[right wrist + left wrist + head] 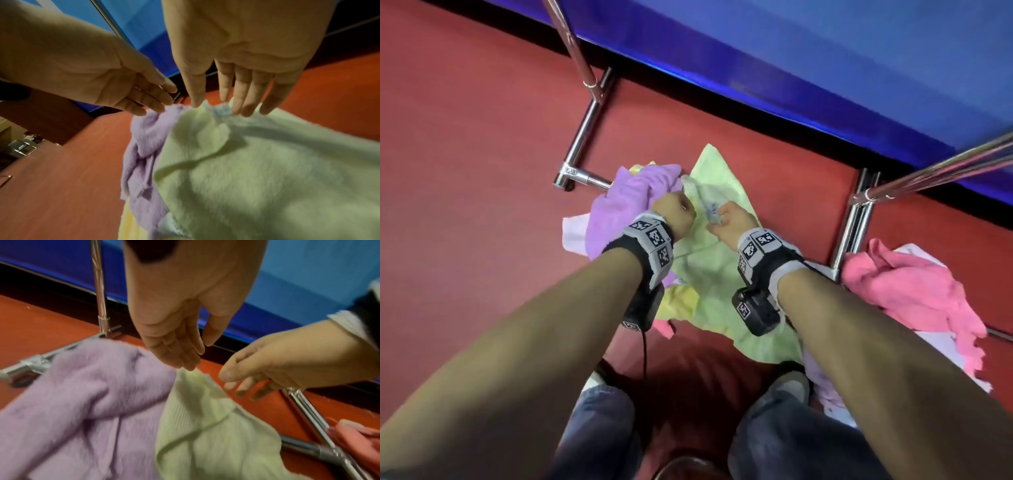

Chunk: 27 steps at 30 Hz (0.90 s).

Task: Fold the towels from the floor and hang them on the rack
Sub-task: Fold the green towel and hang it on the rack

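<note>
- The green towel (717,274) lies spread on the red floor (465,171) at the centre of the head view, between the rack's (582,137) chrome feet; its long axis runs from upper centre down toward the person's shoes.
- The right hand (242,53) hangs directly over its bunched upper edge, fingers (246,97) straight and slightly apart, tips touching the cloth beside a pale label; nothing is pinched yet.
- The left hand (185,308), fingers straight and together, has its tips at the seam where the purple towel (82,402) meets the green one.
- Judgement: the right hand is nearer the green edge, so the pick-up probably starts there.
- A pink towel (914,294) lies at the right.
</note>
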### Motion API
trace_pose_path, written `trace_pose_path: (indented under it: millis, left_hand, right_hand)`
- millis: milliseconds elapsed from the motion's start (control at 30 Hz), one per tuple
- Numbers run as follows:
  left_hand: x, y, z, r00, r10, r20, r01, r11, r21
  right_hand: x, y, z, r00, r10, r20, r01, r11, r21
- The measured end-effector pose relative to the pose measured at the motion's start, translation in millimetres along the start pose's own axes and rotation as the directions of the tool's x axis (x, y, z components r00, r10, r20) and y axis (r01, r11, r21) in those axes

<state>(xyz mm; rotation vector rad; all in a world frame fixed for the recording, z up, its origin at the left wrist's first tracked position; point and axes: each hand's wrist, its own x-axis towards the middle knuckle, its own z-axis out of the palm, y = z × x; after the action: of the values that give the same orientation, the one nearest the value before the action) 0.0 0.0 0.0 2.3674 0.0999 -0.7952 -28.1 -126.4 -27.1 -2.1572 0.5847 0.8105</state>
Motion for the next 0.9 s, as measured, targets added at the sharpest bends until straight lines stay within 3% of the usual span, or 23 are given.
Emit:
trace_pose_path:
  millis: [133, 200, 300, 400, 467, 533, 700, 800, 900]
  left_hand:
    - [8.1, -19.6, 21.9, 0.999, -0.040, 0.027, 0.039, 0.999, 0.030]
    - [8.4, -24.6, 27.7, 0.997, -0.033, 0.069, 0.032, 0.999, 0.020]
    - [8.5, -25.6, 28.3, 0.994, 0.001, 0.105, -0.008, 0.998, 0.065]
    - [0.1, -16.0, 22.6, 0.991, 0.062, 0.120, -0.081, 0.982, 0.168]
    - [-11.9, -3.1, 17.5, 0.985, 0.124, 0.121, -0.133, 0.989, 0.070]
    - [-28.7, 17.3, 7.8, 0.981, 0.169, 0.097, -0.166, 0.986, -0.032]
    - [-78.9, 70.7, -31.4, 0.968, 0.214, -0.131, -0.228, 0.968, -0.101]
    - [-113.0, 100.1, -53.6, 0.952, 0.249, -0.178, -0.273, 0.954, -0.123]
    - [-146.9, 131.3, -70.4, 0.923, 0.295, -0.247, -0.332, 0.936, -0.120]
  right_hand:
    - [19.4, 8.9, 22.3, 0.997, 0.036, 0.065, -0.016, 0.959, -0.284]
    - [20.7, 11.4, 28.6, 0.999, -0.017, 0.036, 0.028, 0.940, -0.339]
    - [15.5, 16.3, 25.4, 0.993, -0.114, -0.042, 0.100, 0.964, -0.246]
    - [-1.1, 13.5, 6.5, 0.975, -0.166, -0.146, 0.179, 0.980, 0.081]
    - [-22.8, 4.8, -13.3, 0.945, -0.227, -0.238, 0.284, 0.927, 0.246]
    - [-47.4, -9.4, -35.1, 0.908, -0.293, -0.299, 0.379, 0.879, 0.290]
    - [-112.5, -33.4, -84.6, 0.824, -0.349, -0.446, 0.469, 0.862, 0.192]
    - [-156.4, -38.3, -109.2, 0.777, -0.362, -0.515, 0.494, 0.858, 0.142]
    - [-197.5, -47.3, -130.8, 0.685, -0.399, -0.610, 0.587, 0.798, 0.137]
